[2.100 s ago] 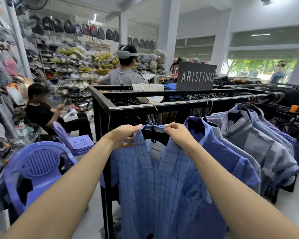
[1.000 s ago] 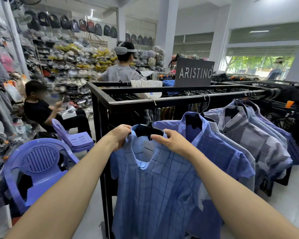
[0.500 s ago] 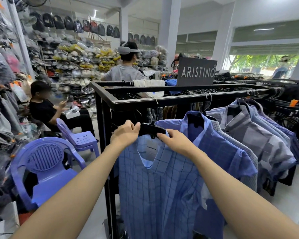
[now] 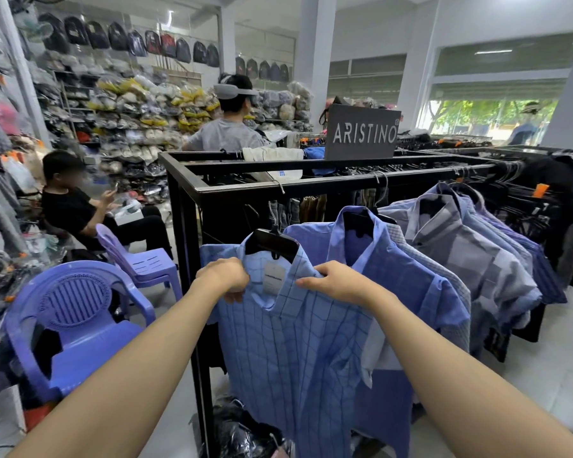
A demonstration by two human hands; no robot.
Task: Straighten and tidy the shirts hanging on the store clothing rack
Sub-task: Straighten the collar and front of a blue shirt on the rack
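Gripping the checked shirt [image 4: 298,342] at its collar, left hand [image 4: 224,279] & right hand [image 4: 336,281] both pinch fabric, fingertips mostly hidden. Black hanger [image 4: 272,244] partly covered; tag [image 4: 273,277] text unreadable. Rack [image 4: 278,186] runs far right.

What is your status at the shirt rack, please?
Left hand and right hand grip collar of checked shirt. Shirt on black hanger. Nothing obstructing.

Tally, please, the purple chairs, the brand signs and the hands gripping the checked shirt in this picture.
Purple chairs: 2
Brand signs: 1
Hands gripping the checked shirt: 2, the left hand and the right hand
Total: 5
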